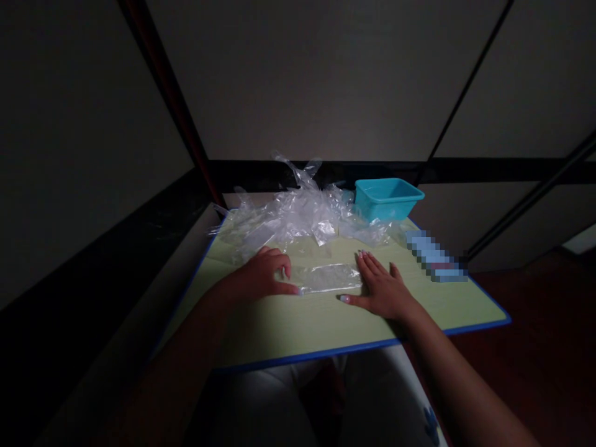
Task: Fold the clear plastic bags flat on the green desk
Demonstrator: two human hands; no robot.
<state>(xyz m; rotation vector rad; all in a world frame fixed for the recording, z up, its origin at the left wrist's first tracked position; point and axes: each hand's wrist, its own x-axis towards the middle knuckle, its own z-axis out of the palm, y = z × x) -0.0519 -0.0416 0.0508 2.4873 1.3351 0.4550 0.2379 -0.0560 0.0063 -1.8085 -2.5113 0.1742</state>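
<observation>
A clear plastic piece, folded into a flat strip, lies on the pale yellow-green table between my hands. At its left end is my left hand, thumb stretched out and fingers curved, with a gap between them. My right hand rests flat at the right end of the strip, its fingers spread and their tips touching the plastic. Behind both hands sits a loose, crumpled pile of clear plastic.
A turquoise basket stands at the back right of the table. A blurred blue item lies at the right. The table has a blue edge, and dark panels rise behind it.
</observation>
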